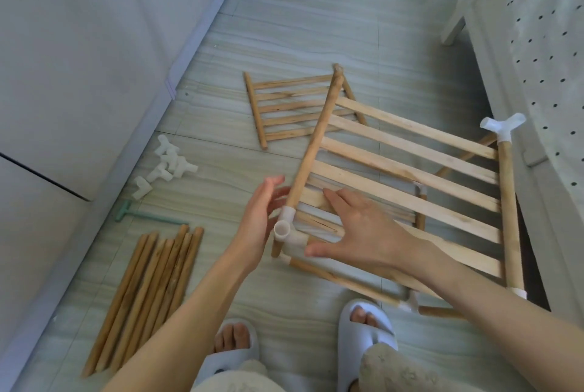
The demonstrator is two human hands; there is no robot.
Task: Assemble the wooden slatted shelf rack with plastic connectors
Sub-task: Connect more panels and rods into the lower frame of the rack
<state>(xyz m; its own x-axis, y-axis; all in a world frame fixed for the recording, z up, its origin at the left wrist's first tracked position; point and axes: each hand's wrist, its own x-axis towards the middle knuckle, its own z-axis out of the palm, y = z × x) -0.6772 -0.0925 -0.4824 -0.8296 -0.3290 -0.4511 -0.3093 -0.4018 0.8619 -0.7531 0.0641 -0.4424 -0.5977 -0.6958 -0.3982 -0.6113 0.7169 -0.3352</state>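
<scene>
A partly built rack stands on the floor. Its upper slatted panel tilts up toward the far end. A white plastic connector caps the panel's near left corner, and another white connector sits at the far right corner. My left hand hovers just left of the near connector, fingers straight, holding nothing. My right hand lies flat over the slats beside that connector, fingers extended. A lower slatted panel shows beneath, partly hidden by my right hand.
A spare slatted panel lies flat farther away. Loose white connectors and a green mallet lie at left, a bundle of wooden dowels at near left. A cabinet stands left, a bed right. My slippered feet are below.
</scene>
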